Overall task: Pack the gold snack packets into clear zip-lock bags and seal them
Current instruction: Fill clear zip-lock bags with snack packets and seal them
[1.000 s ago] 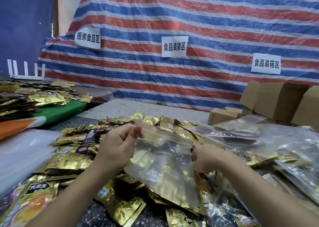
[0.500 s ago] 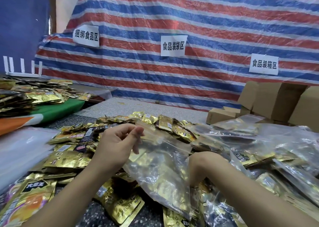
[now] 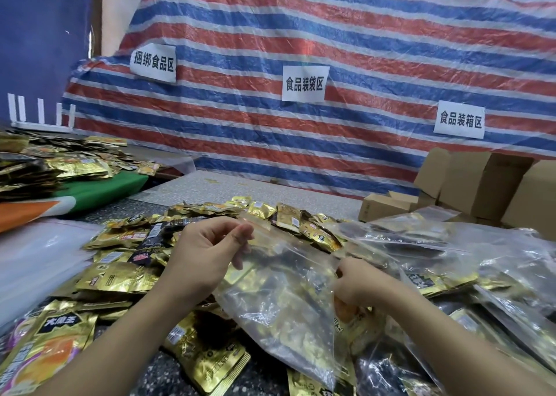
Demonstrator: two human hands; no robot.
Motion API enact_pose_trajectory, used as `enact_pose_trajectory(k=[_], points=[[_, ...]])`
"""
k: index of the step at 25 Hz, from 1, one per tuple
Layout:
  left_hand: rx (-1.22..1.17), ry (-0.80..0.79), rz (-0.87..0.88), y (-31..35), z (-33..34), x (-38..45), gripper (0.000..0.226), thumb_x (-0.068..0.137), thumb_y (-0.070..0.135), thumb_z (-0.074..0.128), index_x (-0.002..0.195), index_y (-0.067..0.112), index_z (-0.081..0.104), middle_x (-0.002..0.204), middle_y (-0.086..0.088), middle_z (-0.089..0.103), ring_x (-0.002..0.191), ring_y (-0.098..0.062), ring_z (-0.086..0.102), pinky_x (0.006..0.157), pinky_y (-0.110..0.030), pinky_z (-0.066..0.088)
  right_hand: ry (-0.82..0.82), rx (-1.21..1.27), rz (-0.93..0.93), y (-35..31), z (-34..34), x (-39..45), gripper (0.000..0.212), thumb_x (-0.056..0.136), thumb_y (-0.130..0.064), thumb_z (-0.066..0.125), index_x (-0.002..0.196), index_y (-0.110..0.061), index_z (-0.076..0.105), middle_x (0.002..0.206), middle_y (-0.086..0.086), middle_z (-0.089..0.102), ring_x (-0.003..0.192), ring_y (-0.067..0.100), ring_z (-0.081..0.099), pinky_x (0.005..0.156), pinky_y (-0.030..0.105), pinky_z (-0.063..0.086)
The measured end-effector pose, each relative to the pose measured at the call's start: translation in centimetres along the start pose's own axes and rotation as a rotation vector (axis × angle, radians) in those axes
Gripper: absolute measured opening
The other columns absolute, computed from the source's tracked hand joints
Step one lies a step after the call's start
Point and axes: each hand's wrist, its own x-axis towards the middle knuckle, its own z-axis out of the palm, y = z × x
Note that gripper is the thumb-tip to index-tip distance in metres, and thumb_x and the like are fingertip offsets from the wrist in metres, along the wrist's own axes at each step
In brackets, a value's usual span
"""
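A clear zip-lock bag (image 3: pixel 279 308) holding gold snack packets hangs tilted between my hands above the pile. My left hand (image 3: pixel 207 254) pinches the bag's upper left corner between thumb and forefinger. My right hand (image 3: pixel 358 281) grips the bag's right edge with curled fingers. Loose gold snack packets (image 3: pixel 120 275) cover the table below and to the left. One large packet (image 3: pixel 45 344) lies at the near left.
Filled clear bags (image 3: pixel 451 260) are heaped on the right. Cardboard boxes (image 3: pixel 481 185) stand at the back right. A second pile of gold packets (image 3: pixel 60 164) lies at the far left on a green cloth. A striped tarp with paper signs hangs behind.
My right hand has risen from low inside the bag to its right edge. My left hand keeps its pinch on the top corner and has hardly moved.
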Motion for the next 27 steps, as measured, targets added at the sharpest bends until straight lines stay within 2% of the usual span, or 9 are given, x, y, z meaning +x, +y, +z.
enact_pose_trajectory(k=[2,4,8,10,12,14,16,21,27], points=[[-0.006,-0.001,-0.003,0.1,0.0,0.0,0.023,0.079,0.042,0.064,0.072,0.022,0.073,0.059,-0.002,0.065,0.047,-0.012,0.056,0.046,-0.013,0.042,-0.038,0.024,-0.017,0.1,0.5,-0.1,0.027,0.076,-0.006,0.065,0.097,-0.015,0.053,0.087,0.001,0.060,0.064,0.011,0.057,0.034,0.015,0.036],[-0.005,-0.005,-0.007,0.1,0.1,0.0,0.022,0.079,0.040,0.063,0.072,0.022,0.072,0.060,-0.002,0.065,0.047,-0.012,0.056,0.046,-0.014,0.042,-0.022,0.109,-0.027,0.3,0.3,-0.4,0.030,0.076,-0.008,0.068,0.096,-0.019,0.049,0.090,0.000,0.059,0.067,0.010,0.059,0.035,0.014,0.038],[-0.007,-0.017,-0.022,0.1,0.1,-0.1,0.019,0.080,0.038,0.063,0.072,0.023,0.072,0.062,-0.003,0.066,0.047,-0.012,0.056,0.047,-0.015,0.042,0.239,0.355,-0.093,0.4,-1.7,-1.0,0.017,0.085,-0.015,0.068,0.095,-0.023,0.057,0.088,0.003,0.068,0.067,0.013,0.068,0.048,0.024,0.054],[-0.014,-0.027,-0.024,0.1,0.2,-0.1,0.018,0.080,0.037,0.064,0.073,0.022,0.072,0.063,-0.004,0.066,0.047,-0.012,0.055,0.048,-0.016,0.044,0.378,0.636,-0.164,0.1,-3.6,-1.2,0.014,0.088,-0.014,0.070,0.098,-0.019,0.061,0.094,0.007,0.070,0.074,0.017,0.071,0.057,0.028,0.057],[-0.019,-0.036,-0.024,0.1,0.2,-0.1,0.018,0.080,0.037,0.064,0.074,0.022,0.073,0.063,-0.003,0.066,0.048,-0.012,0.055,0.049,-0.017,0.045,0.436,1.003,-0.221,-0.2,-5.6,-1.6,0.014,0.090,-0.013,0.069,0.103,-0.014,0.062,0.100,0.009,0.071,0.085,0.022,0.071,0.065,0.031,0.057],[-0.018,-0.043,-0.024,0.0,0.1,-0.1,0.017,0.080,0.036,0.064,0.074,0.023,0.073,0.062,-0.002,0.066,0.048,-0.011,0.054,0.050,-0.017,0.046,0.383,1.335,-0.301,-0.9,-6.9,-2.3,0.021,0.092,-0.014,0.066,0.111,-0.011,0.061,0.103,0.007,0.073,0.097,0.027,0.071,0.075,0.039,0.057],[-0.019,-0.050,-0.026,0.0,0.2,-0.2,0.017,0.080,0.037,0.064,0.073,0.024,0.073,0.062,-0.001,0.065,0.048,-0.010,0.054,0.050,-0.017,0.046,0.277,1.537,-0.391,-1.7,-7.3,-2.9,0.025,0.092,-0.014,0.064,0.116,-0.011,0.059,0.101,0.007,0.074,0.099,0.028,0.072,0.081,0.046,0.059],[-0.017,-0.065,-0.017,-0.2,0.1,-0.2,0.019,0.081,0.040,0.064,0.073,0.024,0.073,0.062,-0.002,0.064,0.048,-0.011,0.054,0.050,-0.018,0.046,0.142,1.608,-0.525,-2.8,-6.3,-4.0,0.039,0.080,-0.020,0.068,0.117,-0.010,0.060,0.099,0.006,0.076,0.093,0.023,0.074,0.071,0.038,0.061],[-0.058,-0.070,-0.026,0.0,0.2,-0.2,0.023,0.077,0.042,0.065,0.075,0.021,0.073,0.062,-0.003,0.064,0.048,-0.013,0.054,0.050,-0.018,0.046,0.033,1.487,-0.580,-2.6,-4.9,-4.4,0.044,0.078,-0.018,0.069,0.118,-0.005,0.057,0.101,0.008,0.074,0.094,0.024,0.073,0.078,0.037,0.058]])
